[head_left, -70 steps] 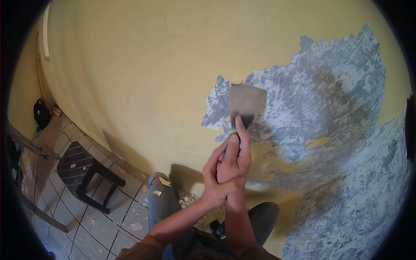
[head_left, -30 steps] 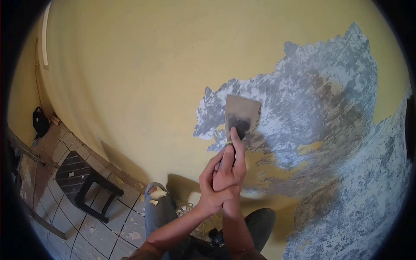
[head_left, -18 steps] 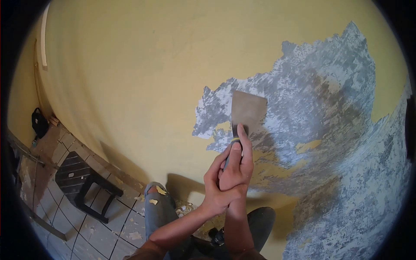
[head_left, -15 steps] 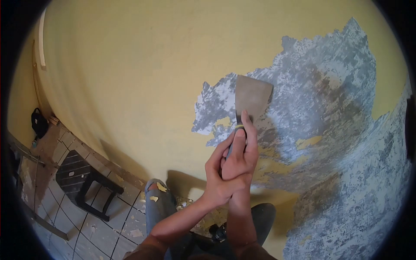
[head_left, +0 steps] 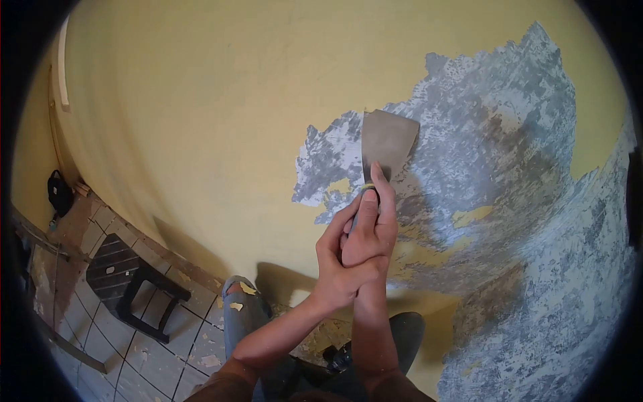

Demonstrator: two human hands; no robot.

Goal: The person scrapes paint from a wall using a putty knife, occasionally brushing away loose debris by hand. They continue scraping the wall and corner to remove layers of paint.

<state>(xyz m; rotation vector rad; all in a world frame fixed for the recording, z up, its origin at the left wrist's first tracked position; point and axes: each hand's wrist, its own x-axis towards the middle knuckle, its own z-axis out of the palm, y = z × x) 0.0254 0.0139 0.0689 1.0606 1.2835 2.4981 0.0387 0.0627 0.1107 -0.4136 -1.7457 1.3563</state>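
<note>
A wide metal scraper [head_left: 387, 142] lies flat against a yellow painted wall [head_left: 201, 100], its blade at the upper edge of a scraped grey patch [head_left: 495, 154]. My right hand [head_left: 372, 224] is closed on the scraper's handle, with the forefinger stretched along the blade. My left hand [head_left: 333, 268] wraps over the right hand and wrist from the left. Patches of yellow paint [head_left: 473, 216] remain inside the grey area below the blade.
Below the wall is a tiled floor [head_left: 140, 342] littered with paint flakes. A black plastic stool [head_left: 127, 278] stands at the lower left. A dark bag [head_left: 59, 193] sits in the far left corner. My jeans-clad knee [head_left: 242, 309] is beneath my arms.
The scraper and both hands have pushed upward along the wall, from lower in the grey patch to its upper edge. The grip has stayed the same.
</note>
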